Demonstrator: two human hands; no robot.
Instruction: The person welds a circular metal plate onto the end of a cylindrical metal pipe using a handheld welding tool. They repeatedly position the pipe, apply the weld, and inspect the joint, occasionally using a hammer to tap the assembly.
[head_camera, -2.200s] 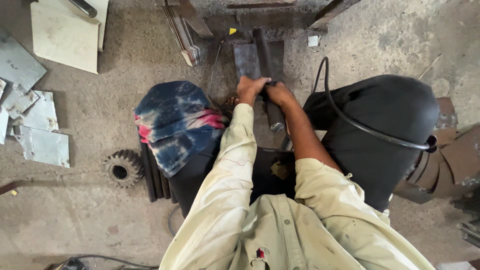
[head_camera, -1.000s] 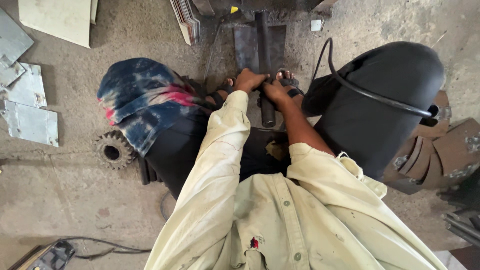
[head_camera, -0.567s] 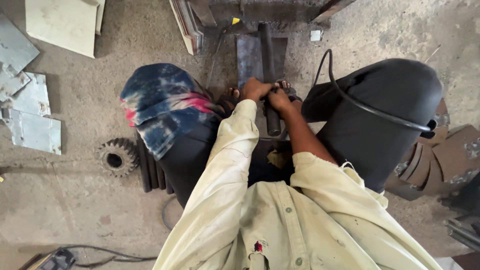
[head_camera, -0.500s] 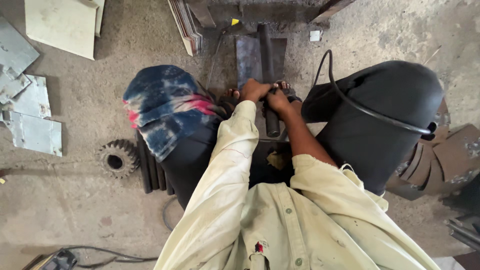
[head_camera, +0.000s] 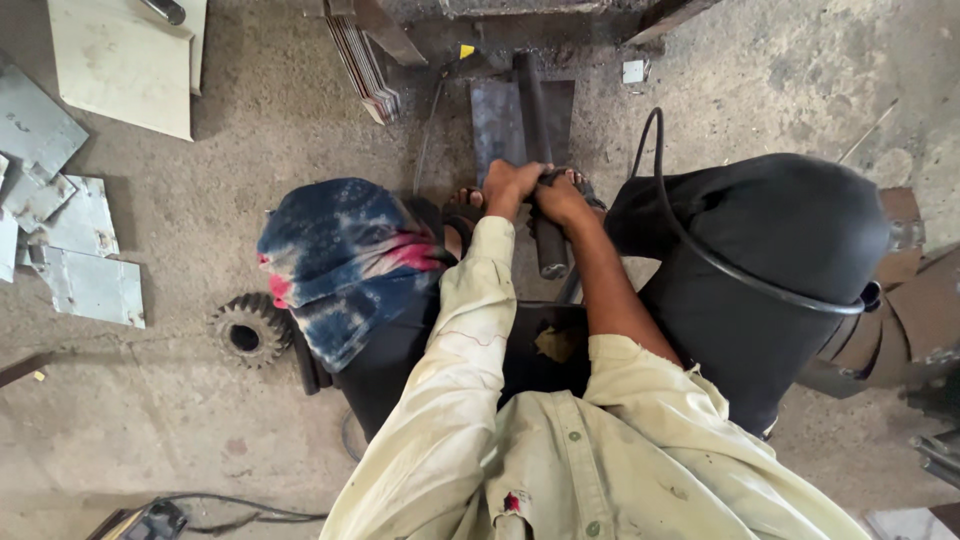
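A dark metal rod (head_camera: 540, 170) is gripped by both hands at the middle of the head view. The left hand (head_camera: 508, 188) is closed over the rod from the left, and the right hand (head_camera: 560, 198) is wrapped around it just beside the left, the two hands touching. The rod lies lengthwise away from the person, across a flat grey steel plate (head_camera: 498, 125) on the concrete floor (head_camera: 250, 130); its near end shows below the hands, between the knees. Toes in a sandal (head_camera: 463, 212) are seen just left of the hands, near the plate's lower edge.

A blue and pink tie-dyed cloth (head_camera: 340, 260) is draped over the left knee, and the right knee is covered by dark trousers (head_camera: 770, 250), over which a black cable (head_camera: 720, 260) is looped. A toothed gear wheel (head_camera: 245, 332) lies on the floor left of the cloth. Cut sheet-metal pieces (head_camera: 70, 240) are scattered at the left edge, a pale board (head_camera: 125, 65) lies at the upper left, and a stack of thin metal strips (head_camera: 365, 65) leans near the top, left of the plate. Pale sleeves of a stained shirt (head_camera: 560, 470) fill the lower part of the view
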